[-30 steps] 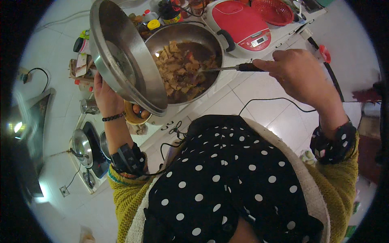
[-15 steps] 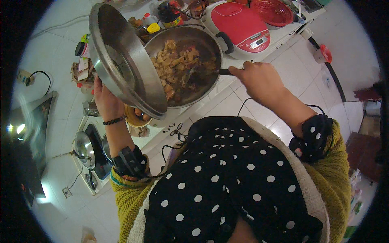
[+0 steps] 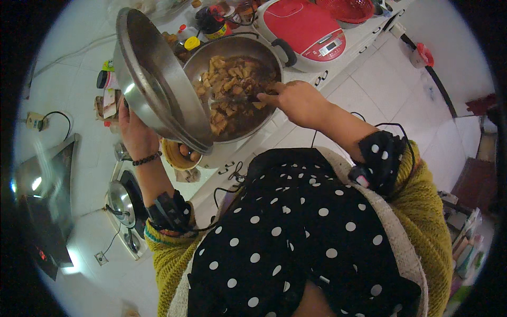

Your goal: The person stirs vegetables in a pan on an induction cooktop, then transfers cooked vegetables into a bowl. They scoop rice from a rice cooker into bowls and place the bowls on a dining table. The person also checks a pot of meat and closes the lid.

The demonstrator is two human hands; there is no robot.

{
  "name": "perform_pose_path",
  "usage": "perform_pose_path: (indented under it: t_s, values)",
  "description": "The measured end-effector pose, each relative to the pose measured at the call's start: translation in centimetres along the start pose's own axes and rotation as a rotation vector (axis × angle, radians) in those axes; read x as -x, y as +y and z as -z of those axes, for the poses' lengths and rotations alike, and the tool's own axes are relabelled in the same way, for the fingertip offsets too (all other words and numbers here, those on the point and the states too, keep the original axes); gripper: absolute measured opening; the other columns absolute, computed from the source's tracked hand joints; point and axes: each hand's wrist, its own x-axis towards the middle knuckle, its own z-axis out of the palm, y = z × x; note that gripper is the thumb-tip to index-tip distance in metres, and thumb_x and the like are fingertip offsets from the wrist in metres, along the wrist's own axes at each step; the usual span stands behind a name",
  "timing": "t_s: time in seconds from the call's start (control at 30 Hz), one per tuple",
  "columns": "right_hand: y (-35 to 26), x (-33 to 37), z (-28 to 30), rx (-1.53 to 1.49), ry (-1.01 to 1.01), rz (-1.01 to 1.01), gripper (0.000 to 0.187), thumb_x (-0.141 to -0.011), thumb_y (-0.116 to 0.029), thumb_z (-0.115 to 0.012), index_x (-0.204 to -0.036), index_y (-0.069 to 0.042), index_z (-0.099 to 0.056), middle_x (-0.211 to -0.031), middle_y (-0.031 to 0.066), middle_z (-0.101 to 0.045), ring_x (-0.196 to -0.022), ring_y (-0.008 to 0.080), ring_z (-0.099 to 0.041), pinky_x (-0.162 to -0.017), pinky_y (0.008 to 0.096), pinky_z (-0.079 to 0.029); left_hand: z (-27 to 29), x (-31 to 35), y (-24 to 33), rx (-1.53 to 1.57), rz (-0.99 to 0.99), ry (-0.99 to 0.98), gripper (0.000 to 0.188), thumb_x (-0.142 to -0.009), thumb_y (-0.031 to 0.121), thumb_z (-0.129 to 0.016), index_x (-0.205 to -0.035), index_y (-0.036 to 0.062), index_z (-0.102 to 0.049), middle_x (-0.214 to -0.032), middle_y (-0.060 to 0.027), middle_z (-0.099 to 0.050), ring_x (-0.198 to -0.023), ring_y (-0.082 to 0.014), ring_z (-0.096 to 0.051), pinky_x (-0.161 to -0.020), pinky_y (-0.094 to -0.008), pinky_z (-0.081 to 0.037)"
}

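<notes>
My left hand point(image 3: 138, 129), a beaded bracelet on its wrist, grips the lower left side of a large, deep steel pan point(image 3: 127, 68). The pan is tilted steeply, its near rim over the left side of a wide metal pan point(image 3: 274, 61) with a black side handle. Brown chunks of cooked food point(image 3: 229, 76) in dark sauce lie in that wide pan. Closed around the dark handle of a spatula point(image 3: 249, 98), my right hand point(image 3: 296, 103) is above the wide pan's right rim. The spatula's head is among the chunks and hard to make out.
A red-and-white rice cooker point(image 3: 303, 31) stands just right of the wide pan, with a red basket point(image 3: 348, 9) beyond. Bottles and jars point(image 3: 211, 24) crowd behind. A yellow bowl of eggs point(image 3: 177, 156) sits near my left wrist. At left is a stove with a lidded pan point(image 3: 121, 203).
My right hand has moved left with the spatula, bringing its head further into the food. The left hand still keeps the steel pan tilted. The view has shifted slightly.
</notes>
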Motion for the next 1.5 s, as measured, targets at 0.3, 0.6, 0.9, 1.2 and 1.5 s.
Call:
perform_pose_path:
  t_s: [0.3,0.6,0.9,1.2,1.5]
  values:
    - [0.0,6.3,9.6,0.137,-0.159,-0.127,0.057,-0.083,0.003,-0.06,-0.133,-0.023,-0.068,-0.089,0.0126,-0.063,-0.086,0.0308,-0.068,-0.075,0.0425,-0.055,-0.4,-0.3,-0.2,-0.007,0.029,0.049,0.033,-0.107,0.01,-0.052,-0.139,0.0004,-0.053,-0.129,-0.0104,-0.065,-0.114,-0.0185,-0.065,-0.098,-0.0327,-0.055]
    - [0.3,2.6,3.8,0.094,0.145,-0.342,0.057,-0.086,0.004,-0.059,-0.134,-0.024,-0.069,-0.093,0.0136,-0.067,-0.088,0.0323,-0.069,-0.075,0.0436,-0.055,-3.5,-0.2,1.0,-0.477,-0.092,-0.041,0.032,-0.104,0.011,-0.057,-0.135,0.0041,-0.059,-0.116,-0.0017,-0.067,-0.088,-0.0066,-0.061,-0.072,-0.0216,-0.05]
    - [0.0,9.3,6.0,-0.017,-0.088,-0.343,0.056,-0.085,0.003,-0.062,-0.135,-0.021,-0.067,-0.1,0.0147,-0.063,-0.092,0.0333,-0.067,-0.079,0.0444,-0.055,-9.3,1.3,1.1,-0.767,-0.162,-0.309,0.03,-0.094,0.006,-0.066,-0.124,0.006,-0.066,-0.109,-0.0032,-0.066,-0.09,-0.0114,-0.062,-0.067,-0.0241,-0.052]
    - [1.6,19.9,8.8,-0.347,0.199,-0.467,0.047,-0.089,-0.012,-0.07,-0.136,-0.011,-0.062,-0.104,0.0154,-0.061,-0.097,0.0355,-0.064,-0.085,0.045,-0.053,-13.1,0.9,-0.3,-1.142,-0.417,-0.531,0.031,-0.088,0.01,-0.069,-0.118,0.007,-0.067,-0.116,-0.0153,-0.068,-0.107,-0.033,-0.066,-0.097,-0.0395,-0.049]
    - [8.0,42.8,9.8,-0.574,0.108,-0.983,0.038,-0.093,-0.018,-0.07,-0.131,-0.012,-0.068,-0.101,0.015,-0.066,-0.087,0.0287,-0.064,-0.079,0.0393,-0.053,-13.5,1.7,-0.5,-1.3,-0.402,-0.567,0.053,-0.087,0.006,-0.07,-0.139,0.0046,-0.056,-0.131,-0.0195,-0.06,-0.12,-0.0368,-0.058,-0.104,-0.0422,-0.046]
